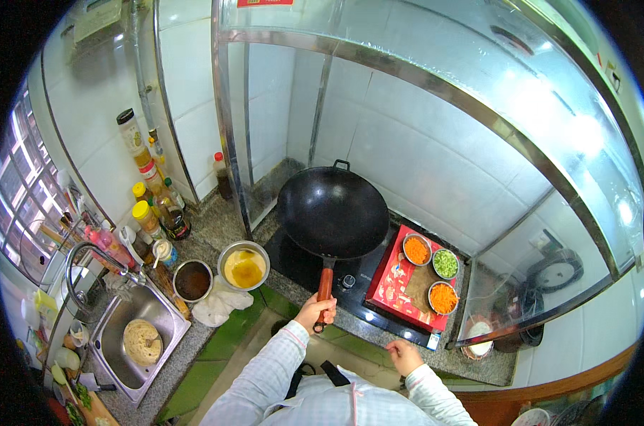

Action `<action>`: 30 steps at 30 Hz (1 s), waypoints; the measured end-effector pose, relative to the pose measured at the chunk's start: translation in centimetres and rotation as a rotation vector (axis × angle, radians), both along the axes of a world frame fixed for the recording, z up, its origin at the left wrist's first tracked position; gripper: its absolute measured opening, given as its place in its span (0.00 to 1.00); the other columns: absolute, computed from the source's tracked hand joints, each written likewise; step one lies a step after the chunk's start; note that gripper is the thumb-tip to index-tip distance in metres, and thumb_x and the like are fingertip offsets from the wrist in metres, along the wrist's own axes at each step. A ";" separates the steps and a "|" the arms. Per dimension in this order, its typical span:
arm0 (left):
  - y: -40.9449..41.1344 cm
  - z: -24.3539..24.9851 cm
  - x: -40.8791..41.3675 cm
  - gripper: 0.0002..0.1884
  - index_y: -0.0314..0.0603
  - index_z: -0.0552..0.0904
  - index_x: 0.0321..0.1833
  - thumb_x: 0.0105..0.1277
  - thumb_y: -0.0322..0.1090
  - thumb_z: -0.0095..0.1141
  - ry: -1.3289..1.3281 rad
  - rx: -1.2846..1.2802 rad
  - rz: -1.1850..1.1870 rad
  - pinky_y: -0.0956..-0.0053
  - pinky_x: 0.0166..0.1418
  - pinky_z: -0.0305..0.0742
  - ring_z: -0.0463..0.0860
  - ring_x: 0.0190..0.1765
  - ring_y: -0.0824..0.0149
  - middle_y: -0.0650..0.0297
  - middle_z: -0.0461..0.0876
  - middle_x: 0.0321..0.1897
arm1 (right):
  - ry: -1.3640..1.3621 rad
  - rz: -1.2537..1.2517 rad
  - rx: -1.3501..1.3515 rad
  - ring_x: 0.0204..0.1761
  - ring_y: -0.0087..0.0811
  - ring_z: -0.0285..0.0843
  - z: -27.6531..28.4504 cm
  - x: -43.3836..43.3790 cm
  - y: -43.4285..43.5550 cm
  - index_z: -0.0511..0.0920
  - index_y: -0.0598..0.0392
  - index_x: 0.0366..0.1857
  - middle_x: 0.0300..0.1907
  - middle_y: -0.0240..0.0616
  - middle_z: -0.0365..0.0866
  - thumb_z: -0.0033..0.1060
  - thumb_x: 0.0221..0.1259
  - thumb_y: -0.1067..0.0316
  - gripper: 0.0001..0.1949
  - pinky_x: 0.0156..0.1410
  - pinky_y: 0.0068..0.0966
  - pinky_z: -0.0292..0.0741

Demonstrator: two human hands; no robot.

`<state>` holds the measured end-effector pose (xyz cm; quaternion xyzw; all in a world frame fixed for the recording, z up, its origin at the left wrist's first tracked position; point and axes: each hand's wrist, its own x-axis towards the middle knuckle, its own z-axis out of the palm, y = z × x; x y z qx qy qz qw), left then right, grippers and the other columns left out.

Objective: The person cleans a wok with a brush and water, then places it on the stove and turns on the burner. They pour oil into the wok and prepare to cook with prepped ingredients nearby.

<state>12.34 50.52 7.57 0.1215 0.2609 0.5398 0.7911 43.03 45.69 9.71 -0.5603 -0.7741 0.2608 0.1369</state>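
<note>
My left hand (315, 313) grips the reddish wooden handle (326, 285) of a black wok (333, 213). The wok rests over a black glass-topped cooktop (295, 266), its dark inside showing no food. Near the counter's front edge, to the right of the handle, hangs my right hand (405, 357), fingers curled in with nothing visible in them. Closest ahead of it is a red box (391, 285) at the cooktop's right side. On that box stand bowls of diced carrot (417, 250), chopped green vegetable (445, 264) and shredded carrot (443, 298).
Left of the cooktop are a metal bowl of yellow liquid (244, 266), a bowl of dark liquid (193, 281) and a white cloth (220, 307). Seasoning bottles (172, 218) line the wall. A sink (135, 378) holds a round, pale thing (143, 342). Framed glass panels (407, 133) surround the cooktop.
</note>
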 end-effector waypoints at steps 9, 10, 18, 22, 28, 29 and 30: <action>1.6 -2.1 0.8 0.11 0.46 0.66 0.41 0.64 0.27 0.55 -0.100 -0.018 0.010 0.79 0.21 0.62 0.68 0.20 0.76 0.66 0.68 0.24 | 0.005 0.074 0.034 0.33 0.42 0.80 -0.6 0.4 1.5 0.81 0.55 0.33 0.33 0.45 0.81 0.57 0.58 0.72 0.04 0.41 0.32 0.77; 1.7 -2.3 0.9 0.11 0.46 0.66 0.41 0.64 0.27 0.55 -0.094 -0.010 0.008 0.79 0.21 0.62 0.68 0.20 0.76 0.66 0.68 0.24 | -0.003 0.074 0.019 0.34 0.42 0.80 -0.5 0.2 1.7 0.81 0.55 0.33 0.33 0.45 0.81 0.57 0.58 0.72 0.04 0.41 0.32 0.77; 1.7 -4.3 1.3 0.12 0.47 0.67 0.42 0.64 0.30 0.58 0.032 -0.003 0.012 0.76 0.18 0.63 0.68 0.16 0.73 0.67 0.69 0.18 | 0.039 0.077 0.047 0.34 0.42 0.80 0.0 -0.7 2.4 0.80 0.57 0.32 0.32 0.46 0.80 0.57 0.57 0.73 0.03 0.40 0.31 0.77; 1.8 -4.9 1.1 0.12 0.46 0.69 0.43 0.65 0.39 0.59 0.159 0.066 -0.006 0.75 0.23 0.70 0.75 0.21 0.71 0.66 0.73 0.23 | 0.116 0.058 0.096 0.36 0.44 0.79 1.8 -3.3 3.8 0.79 0.58 0.32 0.32 0.46 0.80 0.56 0.56 0.77 0.03 0.43 0.33 0.75; -0.4 -6.8 -1.9 0.25 0.46 0.72 0.56 0.64 0.52 0.60 0.029 -0.112 0.063 0.68 0.47 0.79 0.79 0.45 0.66 0.63 0.78 0.42 | 0.350 0.242 -0.036 0.38 0.36 0.81 7.5 -12.6 4.5 0.78 0.60 0.37 0.33 0.43 0.79 0.53 0.60 0.79 0.05 0.44 0.28 0.75; -1.9 -7.4 -2.8 0.25 0.46 0.72 0.56 0.64 0.52 0.60 0.125 -0.201 0.156 0.68 0.48 0.78 0.79 0.46 0.66 0.63 0.77 0.43 | 0.400 0.299 -0.086 0.38 0.35 0.81 7.7 -14.5 4.5 0.78 0.60 0.37 0.34 0.43 0.79 0.53 0.60 0.79 0.05 0.45 0.27 0.75; -3.5 -8.0 -3.7 0.25 0.45 0.72 0.56 0.64 0.51 0.60 0.222 -0.291 0.242 0.68 0.49 0.78 0.79 0.47 0.65 0.63 0.77 0.44 | 0.392 0.395 -0.108 0.40 0.36 0.81 7.2 -16.8 4.4 0.77 0.61 0.39 0.36 0.44 0.79 0.53 0.60 0.78 0.06 0.47 0.27 0.75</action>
